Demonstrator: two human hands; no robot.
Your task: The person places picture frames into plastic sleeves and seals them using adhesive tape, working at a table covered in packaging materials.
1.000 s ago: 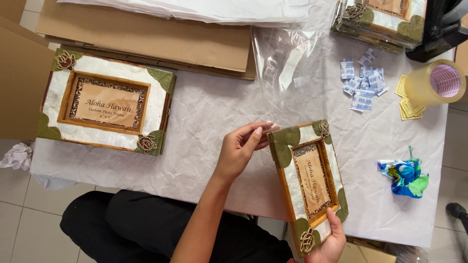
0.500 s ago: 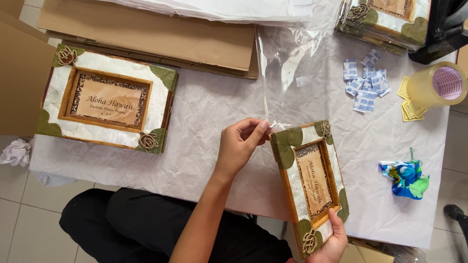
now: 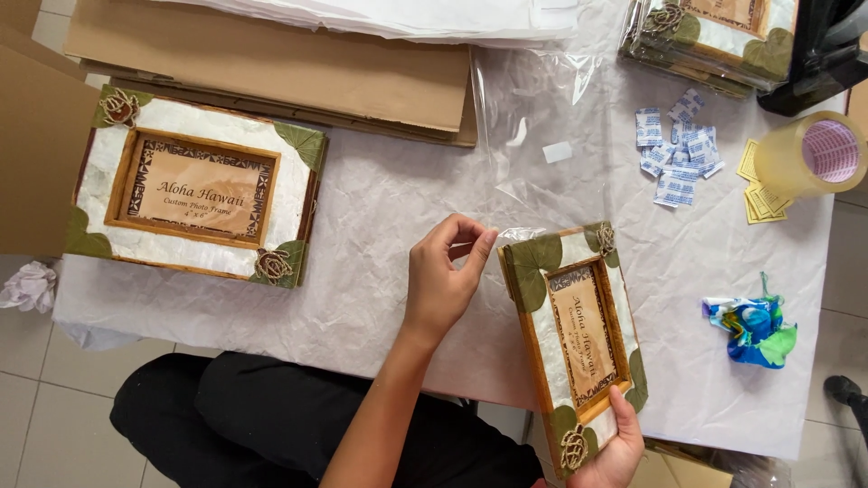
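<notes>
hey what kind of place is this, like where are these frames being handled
Probably a small packing or craft workstation. A paper-covered table carries decorated picture frames, one held in the right hand, a clear plastic bag pinched by the left hand, a packing tape roll, small sachets and flat cardboard.

The right hand (image 3: 617, 447) is cut off by the bottom edge, so only its thumb and part of the palm show under the small photo frame (image 3: 579, 339); the fingers behind the frame are hidden. The stack of wrapped frames (image 3: 714, 36) at top right runs out of the picture, as does the black object (image 3: 818, 54) beside it. The clear plastic bag (image 3: 533, 136) is hard to trace, and whether the left hand (image 3: 443, 280) pinches its edge cannot be told.
</notes>
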